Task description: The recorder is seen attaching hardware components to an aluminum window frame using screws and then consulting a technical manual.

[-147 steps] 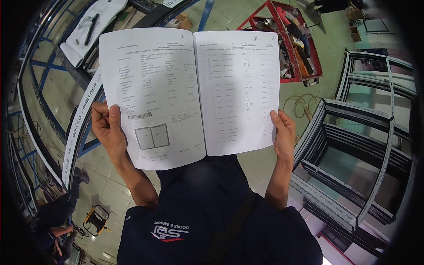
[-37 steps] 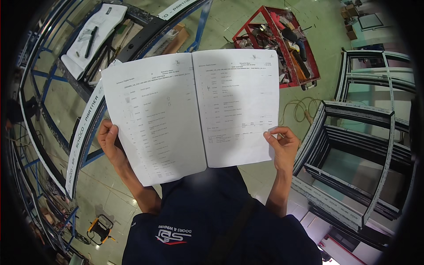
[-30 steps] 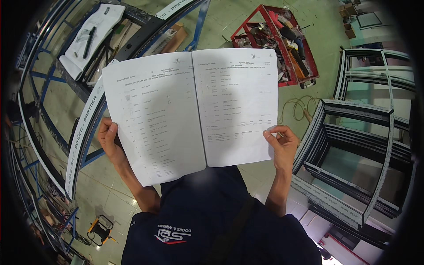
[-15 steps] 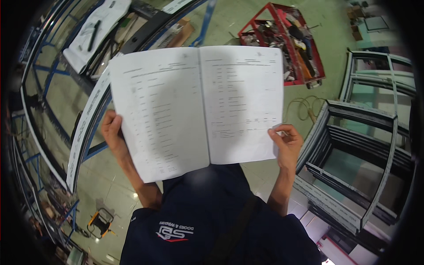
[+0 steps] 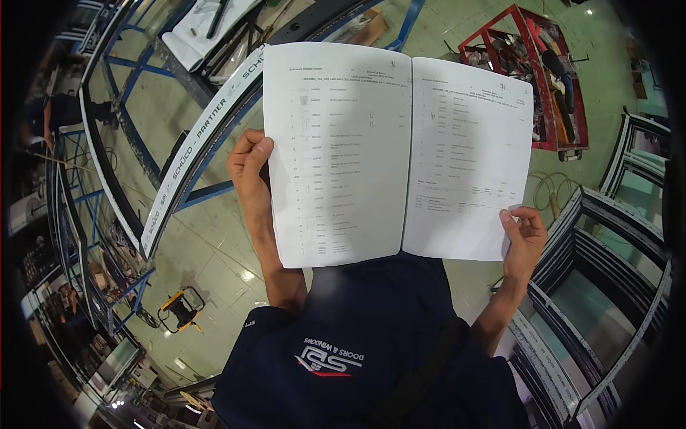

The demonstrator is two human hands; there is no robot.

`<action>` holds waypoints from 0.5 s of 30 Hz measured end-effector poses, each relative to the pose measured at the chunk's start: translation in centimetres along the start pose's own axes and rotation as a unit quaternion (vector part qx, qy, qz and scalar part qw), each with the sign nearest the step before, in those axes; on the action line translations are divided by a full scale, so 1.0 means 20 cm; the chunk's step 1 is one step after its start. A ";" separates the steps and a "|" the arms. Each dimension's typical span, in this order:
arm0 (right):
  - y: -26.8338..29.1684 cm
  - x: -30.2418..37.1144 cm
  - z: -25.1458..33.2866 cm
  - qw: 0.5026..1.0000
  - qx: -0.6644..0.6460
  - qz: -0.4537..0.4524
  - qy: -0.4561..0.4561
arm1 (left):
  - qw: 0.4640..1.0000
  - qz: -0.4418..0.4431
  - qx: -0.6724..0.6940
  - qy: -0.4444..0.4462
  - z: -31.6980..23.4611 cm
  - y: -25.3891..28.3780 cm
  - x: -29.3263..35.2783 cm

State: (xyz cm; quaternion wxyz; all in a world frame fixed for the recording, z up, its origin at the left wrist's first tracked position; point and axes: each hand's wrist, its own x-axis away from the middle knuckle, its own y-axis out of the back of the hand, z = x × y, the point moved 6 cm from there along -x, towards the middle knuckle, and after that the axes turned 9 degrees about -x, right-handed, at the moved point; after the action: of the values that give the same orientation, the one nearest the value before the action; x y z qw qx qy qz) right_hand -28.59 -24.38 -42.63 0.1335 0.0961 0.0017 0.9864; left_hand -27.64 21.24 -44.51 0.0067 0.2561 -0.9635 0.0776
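An open booklet (image 5: 343,171) of white printed pages with small pictures and lists is spread before my chest, its fold running down the middle. My left hand (image 5: 251,161) grips the left page's outer edge, thumb in front and fingers behind. At the lower right edge, my right hand (image 5: 524,232) pinches the other page between thumb and fingers. The booklet hides part of what lies beyond it.
A long white-faced frame profile (image 5: 200,154) rests on blue metal stands at left, with papers and a black pen (image 5: 218,20) beyond. A red toolbox (image 5: 564,118) sits far right. Stacked window frames (image 5: 593,243) stand at right; a cable reel (image 5: 181,309) is on the floor.
The view has shifted, so the booklet and both hands appear farther right, and the booklet has tilted slightly clockwise. Both hands keep their hold on its edges.
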 end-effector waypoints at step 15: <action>-0.03 -0.03 0.01 0.999 0.034 0.024 0.000 | 1.000 -0.006 0.007 0.009 0.01 0.00 -0.02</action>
State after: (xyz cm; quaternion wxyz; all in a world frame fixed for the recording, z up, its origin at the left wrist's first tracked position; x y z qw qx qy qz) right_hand -27.76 -23.97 -42.60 0.1064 0.1007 0.0332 0.9887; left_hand -27.33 21.44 -44.74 0.0146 0.2612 -0.9613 0.0865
